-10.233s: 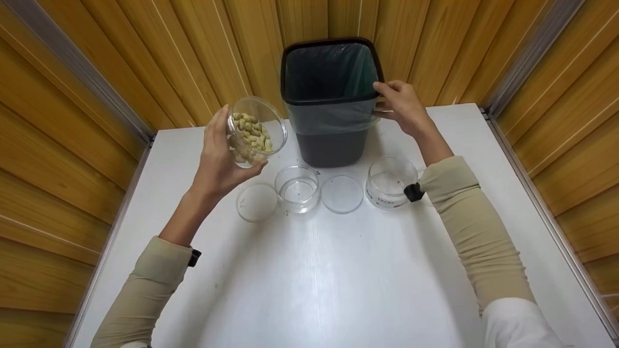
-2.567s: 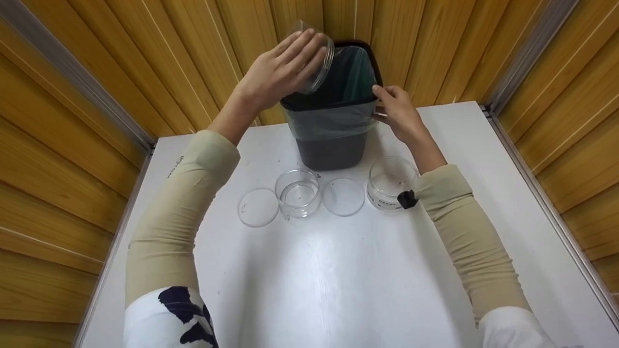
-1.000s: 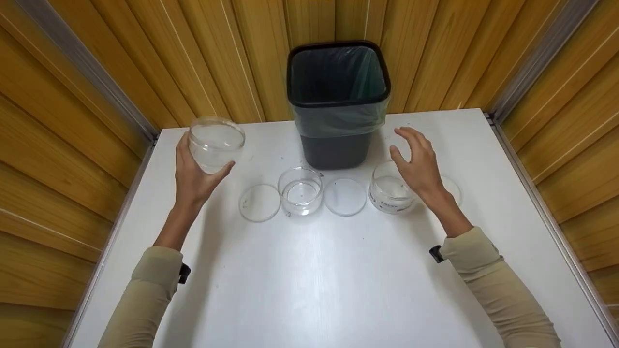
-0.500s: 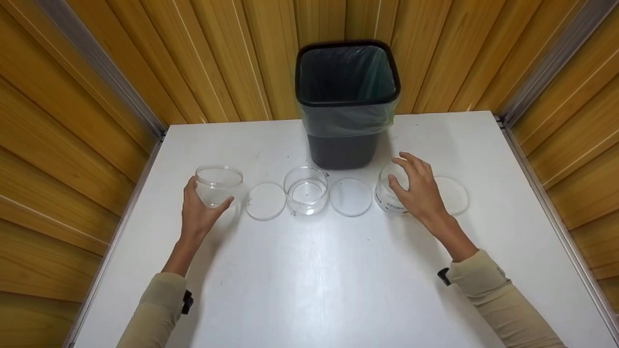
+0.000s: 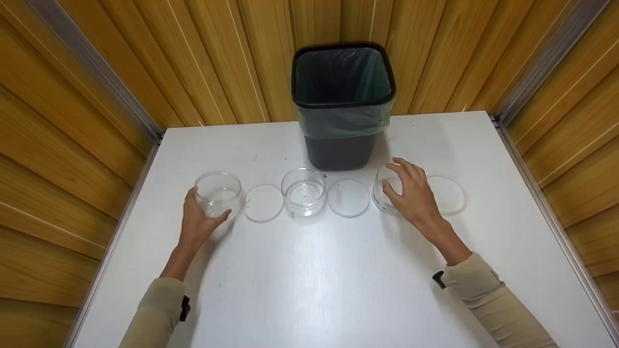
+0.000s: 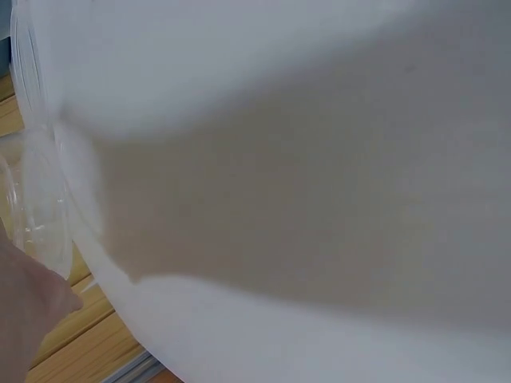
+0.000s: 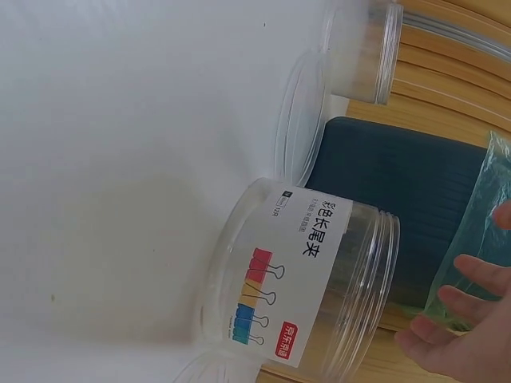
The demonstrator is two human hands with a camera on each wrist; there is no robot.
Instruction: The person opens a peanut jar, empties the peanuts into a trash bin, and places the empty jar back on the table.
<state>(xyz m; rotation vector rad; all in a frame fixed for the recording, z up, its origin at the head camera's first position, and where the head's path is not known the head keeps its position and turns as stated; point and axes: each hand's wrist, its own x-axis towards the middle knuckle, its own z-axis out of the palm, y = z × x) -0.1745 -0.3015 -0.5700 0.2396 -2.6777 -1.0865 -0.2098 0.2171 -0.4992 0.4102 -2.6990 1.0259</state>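
Note:
At the left of the head view, my left hand (image 5: 197,222) grips a clear plastic jar (image 5: 217,198) around its side, thumb in front. The jar stands upright with its mouth up and no contents visible; I cannot tell whether its base touches the table. My right hand (image 5: 412,195), its fingers loosely bent, hovers over a second clear jar (image 5: 381,195) and partly hides it. In the right wrist view the fingers are apart from that jar, which bears a white label (image 7: 283,271) picturing colored binder clips. A third clear jar (image 5: 303,193) stands open between the hands.
Clear round lids lie flat beside the jars: a left lid (image 5: 263,203), a middle lid (image 5: 348,198) and a right lid (image 5: 449,195). A dark, bag-lined trash bin (image 5: 341,152) stands behind on the white table (image 5: 309,280). Small crumbs dot the tabletop.
The peanuts once in the left jar are gone after it was tipped over the bin. My left hand has lowered the jar at the left; my right hand left the bin rim for the labelled jar.

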